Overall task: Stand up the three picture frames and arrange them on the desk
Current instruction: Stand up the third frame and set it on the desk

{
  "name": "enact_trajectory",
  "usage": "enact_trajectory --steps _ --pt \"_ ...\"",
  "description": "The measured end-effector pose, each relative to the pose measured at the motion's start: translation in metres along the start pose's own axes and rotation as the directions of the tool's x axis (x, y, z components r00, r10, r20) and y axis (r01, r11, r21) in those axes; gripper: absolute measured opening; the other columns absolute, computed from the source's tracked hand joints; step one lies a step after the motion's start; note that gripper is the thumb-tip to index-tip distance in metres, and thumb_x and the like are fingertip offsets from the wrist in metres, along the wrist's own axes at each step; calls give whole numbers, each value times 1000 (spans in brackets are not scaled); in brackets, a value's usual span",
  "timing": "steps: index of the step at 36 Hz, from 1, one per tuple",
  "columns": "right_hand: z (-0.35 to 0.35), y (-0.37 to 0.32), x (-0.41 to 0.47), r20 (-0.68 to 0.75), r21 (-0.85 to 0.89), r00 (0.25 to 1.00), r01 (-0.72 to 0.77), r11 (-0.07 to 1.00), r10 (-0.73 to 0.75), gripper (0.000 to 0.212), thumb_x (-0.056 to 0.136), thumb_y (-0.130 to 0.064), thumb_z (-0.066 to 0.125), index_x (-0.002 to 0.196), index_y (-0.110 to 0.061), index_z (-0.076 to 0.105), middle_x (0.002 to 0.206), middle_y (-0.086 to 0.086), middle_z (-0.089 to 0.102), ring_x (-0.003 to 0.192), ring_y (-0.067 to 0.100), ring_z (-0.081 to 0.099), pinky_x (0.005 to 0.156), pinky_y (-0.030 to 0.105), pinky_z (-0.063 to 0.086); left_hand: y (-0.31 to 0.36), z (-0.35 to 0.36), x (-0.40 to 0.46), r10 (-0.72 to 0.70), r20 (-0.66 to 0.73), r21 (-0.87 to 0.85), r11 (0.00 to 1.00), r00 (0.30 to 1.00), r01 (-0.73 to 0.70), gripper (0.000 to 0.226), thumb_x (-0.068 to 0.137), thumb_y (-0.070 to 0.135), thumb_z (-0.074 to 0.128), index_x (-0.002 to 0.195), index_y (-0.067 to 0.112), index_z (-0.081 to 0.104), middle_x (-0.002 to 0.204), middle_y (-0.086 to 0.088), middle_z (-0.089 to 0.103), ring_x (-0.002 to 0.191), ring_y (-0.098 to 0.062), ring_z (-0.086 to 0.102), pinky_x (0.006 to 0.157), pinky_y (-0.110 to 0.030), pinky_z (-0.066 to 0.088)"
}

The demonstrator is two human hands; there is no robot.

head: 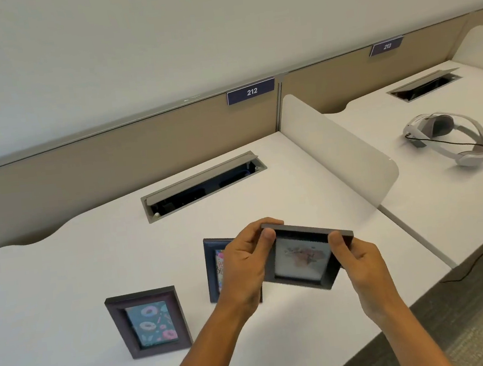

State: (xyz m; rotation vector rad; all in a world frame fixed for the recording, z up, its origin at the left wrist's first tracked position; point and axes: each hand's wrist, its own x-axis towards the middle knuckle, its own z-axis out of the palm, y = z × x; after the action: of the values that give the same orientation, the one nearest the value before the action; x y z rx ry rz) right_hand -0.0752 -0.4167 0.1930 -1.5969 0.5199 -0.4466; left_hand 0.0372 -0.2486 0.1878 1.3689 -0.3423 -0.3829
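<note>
Above the white desk (64,278) both hands hold a dark grey frame (302,255) with a pale flower picture, tilted face up. My left hand (244,269) grips its left edge and my right hand (357,263) grips its right edge. A dark frame with a doughnut picture (149,322) stands upright at the front left. Behind my left hand stands a black frame (215,268) with a colourful picture, partly hidden by the hand.
An open cable hatch (204,184) is set into the desk at the back. A white divider panel (338,144) separates this desk from the right one, where a white headset (452,137) with a black cable lies. Beige partition carries signs 212 and 213.
</note>
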Motion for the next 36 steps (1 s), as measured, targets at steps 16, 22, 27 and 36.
enact_trajectory --steps 16,22,27,36 --pt "-46 10 12 178 -61 923 357 932 -342 66 102 -67 57 130 -9 73 128 0 80 120 28 75 100 31 61 15 -5 24 254 445 -18 961 859 -275 19 98 8 71 113 -1 78 118 -18 78 118 -42 70 124 -52 33" --pt "-56 13 31 176 -42 916 373 927 -361 63 103 -65 58 130 -11 75 129 0 79 122 28 74 101 32 61 14 5 36 220 409 91 956 885 -280 23 98 13 69 114 -3 76 122 -13 78 124 -34 69 124 -45 34" --pt "-59 19 49 125 -11 948 295 955 -292 38 103 -48 61 131 -27 76 128 -4 80 126 24 72 106 26 57 8 21 46 160 303 157 964 940 -215 26 99 16 69 123 13 77 123 -3 78 126 -28 67 115 -36 48" --pt "-56 44 96 62 113 996 57 992 -64 39 103 -53 60 124 -26 79 119 -2 82 115 14 74 89 13 56 -24 59 84 16 78 175 984 997 -30 31 104 22 64 134 25 71 125 12 77 127 -6 65 97 -13 52"
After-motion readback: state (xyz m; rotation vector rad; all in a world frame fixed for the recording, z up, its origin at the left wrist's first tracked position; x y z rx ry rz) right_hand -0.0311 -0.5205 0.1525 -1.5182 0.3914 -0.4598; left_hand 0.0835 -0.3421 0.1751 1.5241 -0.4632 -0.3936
